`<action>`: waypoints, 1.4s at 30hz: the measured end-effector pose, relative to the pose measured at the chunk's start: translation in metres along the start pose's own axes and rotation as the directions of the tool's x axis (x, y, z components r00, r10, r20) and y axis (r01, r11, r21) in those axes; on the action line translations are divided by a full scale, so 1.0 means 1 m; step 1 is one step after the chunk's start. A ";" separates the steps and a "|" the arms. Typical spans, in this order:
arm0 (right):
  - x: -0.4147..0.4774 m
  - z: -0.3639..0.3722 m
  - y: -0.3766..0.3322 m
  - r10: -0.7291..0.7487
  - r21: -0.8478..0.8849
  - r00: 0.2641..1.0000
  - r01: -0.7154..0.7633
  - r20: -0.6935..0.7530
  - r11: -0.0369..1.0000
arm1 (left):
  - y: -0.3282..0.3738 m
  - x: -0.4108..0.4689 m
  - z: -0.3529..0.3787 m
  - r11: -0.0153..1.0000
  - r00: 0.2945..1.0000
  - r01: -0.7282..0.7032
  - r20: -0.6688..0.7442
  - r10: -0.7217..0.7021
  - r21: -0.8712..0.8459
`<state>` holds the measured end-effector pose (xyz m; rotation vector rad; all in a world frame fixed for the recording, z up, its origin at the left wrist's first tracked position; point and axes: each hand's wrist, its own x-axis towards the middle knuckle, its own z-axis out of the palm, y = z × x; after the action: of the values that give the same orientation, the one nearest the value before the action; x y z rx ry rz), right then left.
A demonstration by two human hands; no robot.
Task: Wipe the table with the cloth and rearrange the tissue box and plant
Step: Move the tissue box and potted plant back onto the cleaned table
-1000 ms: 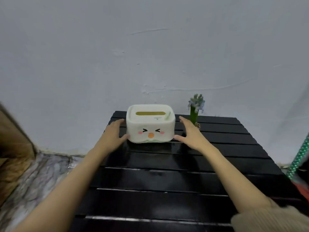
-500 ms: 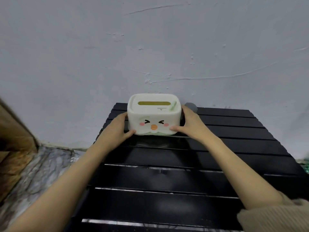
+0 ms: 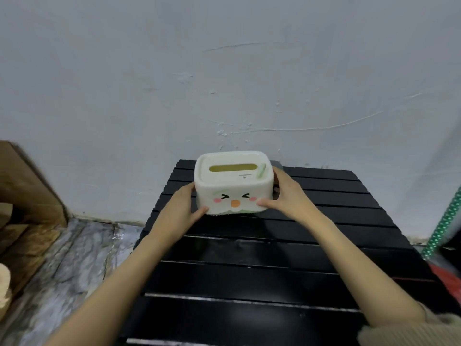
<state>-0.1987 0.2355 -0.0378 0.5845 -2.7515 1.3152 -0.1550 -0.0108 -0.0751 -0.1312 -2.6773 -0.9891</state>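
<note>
Right now the tissue box [image 3: 233, 182] sits at the desk's [image 3: 262, 270] far edge, long axis running left-right. I've got my left hand [image 3: 183, 208] and right hand [image 3: 287, 193] clamped on its short ends, equally near; plant hidden.

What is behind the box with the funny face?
Behind the tissue box you can see black table slats and the pale wall. The box and the right hand cover whatever stands right behind them.
</note>
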 end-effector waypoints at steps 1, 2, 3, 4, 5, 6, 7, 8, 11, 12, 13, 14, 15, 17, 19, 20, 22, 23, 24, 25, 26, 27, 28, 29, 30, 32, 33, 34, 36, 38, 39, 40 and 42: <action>-0.008 -0.003 -0.004 0.005 -0.008 1.000 -0.005 0.002 1.000 | 0.006 -0.008 -0.002 1.000 1.000 -0.002 -0.004 0.002 -0.015; -0.015 -0.006 -0.007 0.010 -0.017 1.000 -0.010 0.004 1.000 | 0.011 -0.015 -0.004 1.000 1.000 -0.003 -0.010 0.002 -0.029; -0.022 -0.009 -0.010 0.018 -0.025 1.000 -0.017 0.009 1.000 | 0.017 -0.023 -0.006 0.999 1.000 -0.001 -0.016 0.000 -0.043; -0.030 -0.011 -0.013 0.026 -0.030 1.000 -0.025 0.015 0.999 | 0.023 -0.033 -0.008 0.999 1.000 0.003 -0.021 -0.004 -0.054; -0.037 -0.014 -0.017 0.033 -0.034 0.999 -0.032 0.025 0.999 | 0.028 -0.042 -0.009 0.998 1.000 0.009 -0.027 -0.010 -0.057; -0.044 -0.017 -0.020 0.038 -0.035 0.999 -0.037 0.037 0.999 | 0.032 -0.051 -0.009 0.998 0.999 0.020 -0.031 -0.022 -0.056; -0.051 -0.019 -0.023 0.047 -0.038 0.998 -0.045 0.049 0.998 | 0.035 -0.060 -0.009 0.998 0.999 0.041 -0.032 -0.043 -0.053; -0.058 -0.021 -0.026 0.052 -0.041 0.997 -0.050 0.059 0.998 | 0.038 -0.069 -0.008 0.996 0.997 0.064 -0.034 -0.066 -0.056; -0.079 -0.024 -0.035 0.052 -0.044 0.995 -0.048 0.086 0.998 | 0.049 -0.096 -0.007 0.991 0.991 0.116 -0.057 -0.120 -0.073; -0.086 -0.023 -0.037 0.052 -0.041 0.994 -0.048 0.094 0.998 | 0.052 -0.104 -0.006 0.989 0.990 0.122 -0.064 -0.127 -0.083; -0.092 -0.023 -0.038 0.059 -0.034 0.993 -0.055 0.101 0.998 | 0.055 -0.111 -0.006 0.988 0.989 0.124 -0.067 -0.131 -0.094; -0.097 -0.022 -0.037 0.066 -0.026 0.992 -0.063 0.107 0.998 | 0.056 -0.117 -0.005 0.986 0.989 0.129 -0.065 -0.136 -0.101; -0.102 -0.021 -0.036 0.078 -0.023 0.991 -0.076 0.112 0.997 | 0.057 -0.123 -0.004 0.985 0.988 0.138 -0.059 -0.144 -0.099; -0.112 -0.019 -0.033 0.094 -0.019 0.988 -0.092 0.120 0.996 | 0.058 -0.133 -0.002 0.984 0.986 0.155 -0.048 -0.159 -0.088; -0.120 -0.016 -0.030 0.110 -0.008 0.986 -0.109 0.123 0.994 | 0.060 -0.141 0.000 0.982 0.983 0.173 -0.042 -0.176 -0.079; -0.123 -0.015 -0.028 0.118 -0.006 0.985 -0.118 0.128 0.993 | 0.060 -0.145 0.001 0.980 0.982 0.183 -0.038 -0.187 -0.076; -0.129 -0.013 -0.025 0.139 -0.004 0.980 -0.140 0.139 0.990 | 0.059 -0.151 0.003 0.978 0.980 0.195 -0.024 -0.197 -0.071; -0.131 -0.011 -0.024 0.151 -0.001 0.978 -0.153 0.144 0.988 | 0.059 -0.153 0.004 0.977 0.979 0.204 -0.015 -0.205 -0.068; -0.133 -0.010 -0.023 0.156 0.002 0.977 -0.158 0.147 0.987 | 0.059 -0.156 0.004 0.976 0.978 0.208 -0.010 -0.209 -0.066; -0.135 -0.009 -0.022 0.159 0.006 0.976 -0.162 0.147 0.987 | 0.059 -0.158 0.004 0.976 0.978 0.208 -0.006 -0.209 -0.061; -0.136 -0.008 -0.021 0.157 0.012 0.977 -0.160 0.144 0.987 | 0.060 -0.159 0.004 0.977 0.979 0.204 -0.006 -0.205 -0.054; -0.137 -0.008 -0.021 0.158 0.020 0.977 -0.163 0.144 0.986 | 0.061 -0.160 0.003 0.979 0.980 0.198 -0.006 -0.198 -0.043; -0.137 -0.008 -0.021 0.155 0.031 0.977 -0.162 0.146 0.986 | 0.061 -0.161 0.002 0.981 0.982 0.190 -0.005 -0.191 -0.031; -0.138 -0.008 -0.021 0.157 0.040 0.976 -0.164 0.149 0.986 | 0.061 -0.161 0.001 0.983 0.983 0.183 -0.001 -0.183 -0.022; -0.138 -0.008 -0.021 0.157 0.046 0.976 -0.166 0.152 0.985 | 0.061 -0.161 0.000 0.984 0.984 0.178 0.005 -0.178 -0.018; -0.138 -0.008 -0.020 0.157 0.044 0.976 -0.165 0.152 0.985 | 0.060 -0.161 -0.002 0.984 0.985 0.175 0.016 -0.175 -0.019; -0.138 -0.008 -0.020 0.155 0.045 0.976 -0.164 0.154 0.985 | 0.059 -0.161 -0.002 0.985 0.985 0.174 0.020 -0.173 -0.022; -0.138 -0.008 -0.020 0.154 0.047 0.976 -0.163 0.157 0.986 | 0.059 -0.161 -0.003 0.985 0.985 0.171 0.023 -0.170 -0.024; -0.137 -0.010 -0.018 0.152 0.045 0.972 -0.163 0.176 0.986 | 0.057 -0.161 -0.005 0.986 0.986 0.161 0.039 -0.160 -0.031; -0.136 -0.014 -0.016 0.156 0.031 0.966 -0.165 0.207 0.986 | 0.052 -0.160 -0.009 0.989 0.989 0.139 0.065 -0.136 -0.050; -0.134 -0.018 -0.015 0.164 0.026 0.962 -0.174 0.218 0.984 | 0.049 -0.160 -0.011 0.991 0.990 0.124 0.079 -0.120 -0.058; -0.132 -0.023 -0.013 0.175 0.030 0.959 -0.186 0.223 0.982 | 0.045 -0.160 -0.013 0.992 0.991 0.107 0.088 -0.102 -0.060; -0.127 -0.034 -0.008 0.186 0.050 0.959 -0.201 0.216 0.978 | 0.035 -0.159 -0.015 0.995 0.992 0.091 0.095 -0.087 -0.040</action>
<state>-0.0821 0.2970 -0.0350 0.4950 -3.0105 1.4776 0.0066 0.0082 -0.0886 -0.0684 -2.7680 -1.0954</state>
